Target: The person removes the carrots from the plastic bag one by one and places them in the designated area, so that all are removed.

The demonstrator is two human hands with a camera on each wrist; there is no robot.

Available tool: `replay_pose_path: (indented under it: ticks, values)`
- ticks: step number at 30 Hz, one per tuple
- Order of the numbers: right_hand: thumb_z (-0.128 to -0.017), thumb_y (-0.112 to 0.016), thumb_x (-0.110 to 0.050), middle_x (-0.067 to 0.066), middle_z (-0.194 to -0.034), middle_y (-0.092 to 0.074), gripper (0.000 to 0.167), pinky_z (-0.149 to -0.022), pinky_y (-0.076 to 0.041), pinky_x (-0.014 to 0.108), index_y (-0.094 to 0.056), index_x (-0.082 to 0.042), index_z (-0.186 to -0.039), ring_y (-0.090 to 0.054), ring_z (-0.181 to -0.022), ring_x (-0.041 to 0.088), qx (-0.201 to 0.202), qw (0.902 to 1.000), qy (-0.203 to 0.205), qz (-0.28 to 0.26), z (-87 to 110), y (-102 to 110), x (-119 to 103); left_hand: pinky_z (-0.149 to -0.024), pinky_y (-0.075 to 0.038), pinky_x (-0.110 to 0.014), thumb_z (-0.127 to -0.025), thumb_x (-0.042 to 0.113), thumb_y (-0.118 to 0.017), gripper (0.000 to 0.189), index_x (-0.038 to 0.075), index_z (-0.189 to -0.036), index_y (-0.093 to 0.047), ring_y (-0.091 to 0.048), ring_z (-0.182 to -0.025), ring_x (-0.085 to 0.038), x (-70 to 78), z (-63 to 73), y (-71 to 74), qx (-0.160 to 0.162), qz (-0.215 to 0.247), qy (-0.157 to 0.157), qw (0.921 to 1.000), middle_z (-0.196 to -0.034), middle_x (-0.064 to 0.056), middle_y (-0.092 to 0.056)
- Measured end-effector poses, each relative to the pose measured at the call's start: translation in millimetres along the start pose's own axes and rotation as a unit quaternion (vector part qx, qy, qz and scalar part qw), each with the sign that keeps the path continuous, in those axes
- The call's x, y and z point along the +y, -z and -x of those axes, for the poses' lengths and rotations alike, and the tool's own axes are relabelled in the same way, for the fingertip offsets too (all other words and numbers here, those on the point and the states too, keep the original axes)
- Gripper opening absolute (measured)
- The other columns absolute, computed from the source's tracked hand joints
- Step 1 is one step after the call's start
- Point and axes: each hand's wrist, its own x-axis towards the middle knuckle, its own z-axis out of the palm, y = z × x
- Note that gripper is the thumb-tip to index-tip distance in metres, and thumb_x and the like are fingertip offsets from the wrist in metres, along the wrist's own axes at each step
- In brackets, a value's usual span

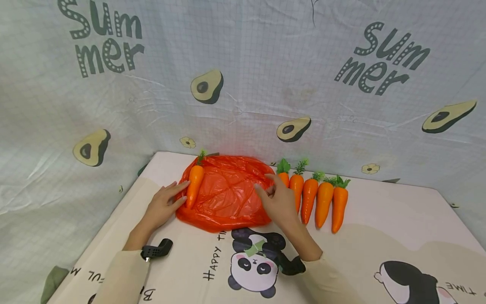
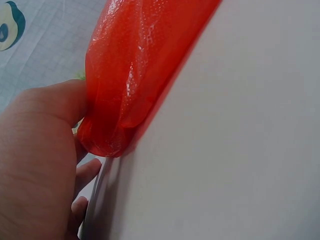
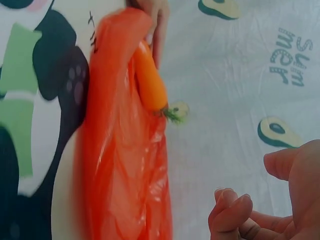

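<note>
An orange carrot [image 1: 195, 185] with a green leafy top lies along the left side of a red plastic bag [image 1: 231, 190], its leaves at the far rim. My left hand [image 1: 162, 206] touches the bag's left edge beside this carrot, fingers extended; the left wrist view shows the bag's shiny side [image 2: 130, 65] against the hand. Over the bag's right edge hovers my right hand [image 1: 279, 200], thumb and fingers apart with nothing between them. Several more carrots [image 1: 324, 204] lie in a row just right of that hand, which partly hides the leftmost ones.
The table [image 1: 383, 211] has a light cover printed with pandas [image 1: 253, 270] and lettering. A pale curtain [image 1: 247, 50] with avocado prints hangs behind and to the left. Black bands [image 1: 155, 250] sit on both wrists.
</note>
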Motion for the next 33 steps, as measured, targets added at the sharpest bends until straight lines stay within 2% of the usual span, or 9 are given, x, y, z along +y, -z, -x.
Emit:
replay_pose_path:
  ticks: [8,16,24,33]
  values:
    - [-0.091,-0.066,-0.034,0.002,-0.066,-0.052,0.051,-0.045,-0.044,0.028,-0.053,-0.004,-0.129,-0.047,-0.051,0.017,-0.017,0.9996,0.016,-0.012,1.9,-19,-12,-0.11,-0.013,-0.062,-0.093,0.021,-0.063,0.05,0.009,-0.14,-0.05,-0.029,-0.135,-0.043,-1.1,1.1,-1.7,0.002,-0.003,-0.008,1.0,-0.139,-0.02,-0.048]
    - [-0.09,-0.067,-0.034,0.002,-0.064,-0.052,0.053,-0.046,-0.044,0.026,-0.051,-0.004,-0.131,-0.046,-0.051,0.016,-0.041,0.9985,0.01,-0.034,3.5,-38,-23,-0.111,-0.013,-0.061,-0.09,0.028,-0.067,0.054,0.009,-0.138,-0.052,-0.029,-0.135,-0.042,-1.7,-0.8,-2.2,0.0,-0.006,-0.006,1.0,-0.139,-0.017,-0.05]
    - [-0.09,-0.066,-0.03,0.003,-0.061,-0.052,0.052,-0.043,-0.043,0.025,-0.052,0.001,-0.129,-0.046,-0.048,0.014,-0.045,0.9966,0.048,-0.049,3.5,-57,-27,-0.111,-0.013,-0.06,-0.086,0.032,-0.071,0.059,0.009,-0.137,-0.053,-0.03,-0.136,-0.041,-1.0,-1.5,-1.9,-0.001,-0.013,-0.007,0.9999,-0.139,-0.017,-0.05]
    - [-0.091,-0.064,-0.033,0.001,-0.057,-0.052,0.053,-0.04,-0.042,0.023,-0.051,-0.001,-0.131,-0.046,-0.043,0.012,-0.072,0.9955,0.037,-0.048,5.1,-78,-37,-0.111,-0.013,-0.06,-0.085,0.034,-0.071,0.061,0.009,-0.138,-0.052,-0.029,-0.136,-0.042,-1.8,-1.6,-1.6,-0.001,-0.02,-0.006,0.9998,-0.14,-0.017,-0.049]
